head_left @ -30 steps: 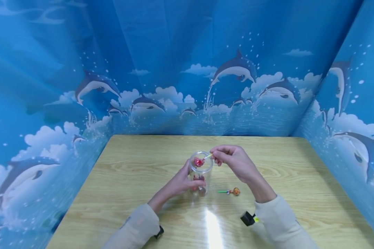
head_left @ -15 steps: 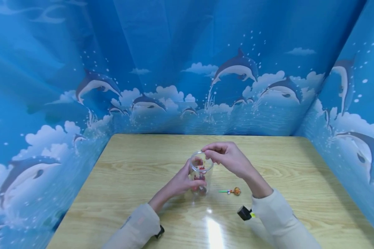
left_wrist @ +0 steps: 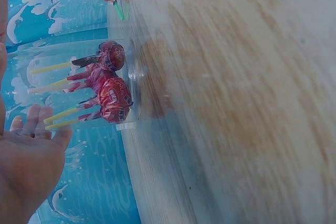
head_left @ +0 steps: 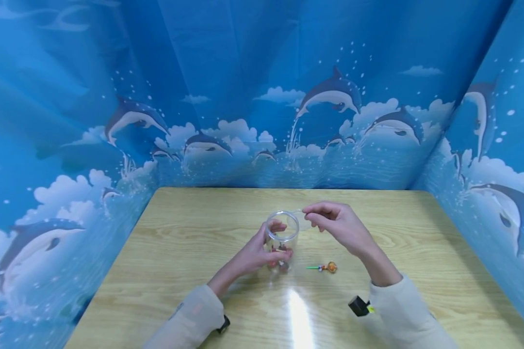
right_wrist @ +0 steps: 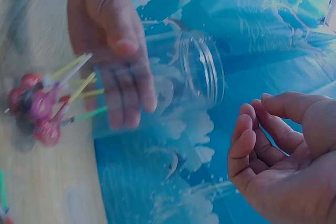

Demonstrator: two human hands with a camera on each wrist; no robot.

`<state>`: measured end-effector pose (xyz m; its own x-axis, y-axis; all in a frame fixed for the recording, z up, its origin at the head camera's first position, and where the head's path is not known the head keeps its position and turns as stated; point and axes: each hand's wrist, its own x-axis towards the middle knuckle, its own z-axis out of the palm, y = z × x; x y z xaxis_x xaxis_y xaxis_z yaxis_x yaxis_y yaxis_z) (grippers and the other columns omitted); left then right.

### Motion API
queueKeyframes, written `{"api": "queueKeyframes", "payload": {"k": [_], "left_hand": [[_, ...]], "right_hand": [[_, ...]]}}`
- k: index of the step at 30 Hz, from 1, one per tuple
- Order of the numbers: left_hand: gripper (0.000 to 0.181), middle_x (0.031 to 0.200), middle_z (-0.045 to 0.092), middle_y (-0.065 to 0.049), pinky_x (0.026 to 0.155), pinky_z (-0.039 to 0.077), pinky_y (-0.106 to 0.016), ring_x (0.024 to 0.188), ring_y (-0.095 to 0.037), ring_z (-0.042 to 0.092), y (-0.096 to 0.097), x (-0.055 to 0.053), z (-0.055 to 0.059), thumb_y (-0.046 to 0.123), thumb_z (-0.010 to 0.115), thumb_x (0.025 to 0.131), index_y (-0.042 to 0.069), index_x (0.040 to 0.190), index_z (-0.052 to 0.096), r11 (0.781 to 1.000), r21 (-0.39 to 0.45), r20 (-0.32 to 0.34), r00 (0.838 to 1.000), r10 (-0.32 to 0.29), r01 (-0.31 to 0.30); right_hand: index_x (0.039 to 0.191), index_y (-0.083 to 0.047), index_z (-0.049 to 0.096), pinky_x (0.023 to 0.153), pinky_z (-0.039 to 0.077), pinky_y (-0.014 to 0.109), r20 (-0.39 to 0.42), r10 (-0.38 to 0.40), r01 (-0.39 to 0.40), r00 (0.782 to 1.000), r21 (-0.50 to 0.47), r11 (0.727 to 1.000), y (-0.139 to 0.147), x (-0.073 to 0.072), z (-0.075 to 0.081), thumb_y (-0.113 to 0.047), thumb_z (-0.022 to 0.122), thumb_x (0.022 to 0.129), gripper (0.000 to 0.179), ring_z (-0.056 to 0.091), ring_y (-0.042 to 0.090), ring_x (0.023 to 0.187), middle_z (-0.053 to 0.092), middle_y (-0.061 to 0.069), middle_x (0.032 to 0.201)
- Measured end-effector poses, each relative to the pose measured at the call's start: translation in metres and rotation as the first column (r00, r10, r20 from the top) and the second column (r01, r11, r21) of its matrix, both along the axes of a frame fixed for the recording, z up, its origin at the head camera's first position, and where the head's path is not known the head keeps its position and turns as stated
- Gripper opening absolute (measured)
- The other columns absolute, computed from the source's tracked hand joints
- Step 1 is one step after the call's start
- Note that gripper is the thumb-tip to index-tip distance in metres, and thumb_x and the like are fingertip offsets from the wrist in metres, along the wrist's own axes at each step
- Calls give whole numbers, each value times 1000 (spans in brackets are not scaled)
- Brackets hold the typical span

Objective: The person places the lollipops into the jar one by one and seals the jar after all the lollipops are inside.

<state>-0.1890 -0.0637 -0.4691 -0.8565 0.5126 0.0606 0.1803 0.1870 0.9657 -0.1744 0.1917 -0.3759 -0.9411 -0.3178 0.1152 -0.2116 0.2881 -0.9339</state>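
Observation:
A clear jar stands upright on the table, with my left hand gripping its side. Several lollipops in mostly red wrappers sit heads down inside; their yellow, white and green sticks point up towards the open mouth. Right of the rim, my right hand hangs in the air. Its fingers are loosely bent and hold nothing in the right wrist view. On the table, right of the jar, lies an orange-wrapped lollipop with a green stick.
The wood-grain table carries everything. Behind the rim, a faint clear curved edge shows near my right fingertips; what it belongs to is hard to tell. A blue dolphin-print curtain encloses the back and sides.
My right hand brought a red lollipop over the jar's mouth, let it drop inside, then drew back to the right. The left hand has stayed on the jar.

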Motion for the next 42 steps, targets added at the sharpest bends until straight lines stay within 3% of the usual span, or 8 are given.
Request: {"api": "queueKeyframes", "payload": {"k": [6,14,17,24,36,42], "left_hand": [[82,154,48,-12,119,27,-62,144,-43,40,0,0,-1,17,85,87,7,152,35,1000,4,-5,1000,-3,3],[82,154,48,-11,120,25,-63,145,-42,40,0,-1,-1,17,85,87,9,153,36,1000,1,4,1000,-3,3],[81,154,48,-10,120,26,-62,144,-41,40,0,-1,0,16,85,86,12,152,37,1000,-8,6,1000,3,-2],[80,154,48,-10,120,28,-61,144,-41,41,-1,0,1,16,85,86,16,151,38,1000,-5,5,1000,7,-7],[77,154,48,-10,120,26,-60,144,-41,41,0,-1,-1,15,85,87,18,149,39,1000,-6,4,1000,5,-5],[78,154,48,-11,119,29,-60,143,-42,42,0,-1,-2,16,84,88,12,150,38,1000,6,6,1000,-8,8]], "right_hand": [[125,-3,70,79,56,29,47,-86,83,995,47,995,23,10,-21,-25,64,105,30,63,21,95,71,10,115],[126,-2,69,83,57,33,81,-174,161,981,150,976,54,20,-60,-29,68,102,36,66,29,105,69,17,124],[127,2,68,83,57,36,79,-185,167,980,191,967,62,20,-76,-27,68,102,38,65,26,103,70,20,122],[125,3,68,75,54,29,95,-195,168,976,239,956,71,21,-103,-20,71,100,35,63,21,97,74,12,112],[124,3,69,80,55,24,117,-161,131,980,232,964,68,25,-117,-17,74,96,35,65,21,102,71,17,119],[123,3,71,79,55,23,151,-145,104,978,254,962,67,29,-120,-18,75,96,34,66,21,104,73,15,119]]}}
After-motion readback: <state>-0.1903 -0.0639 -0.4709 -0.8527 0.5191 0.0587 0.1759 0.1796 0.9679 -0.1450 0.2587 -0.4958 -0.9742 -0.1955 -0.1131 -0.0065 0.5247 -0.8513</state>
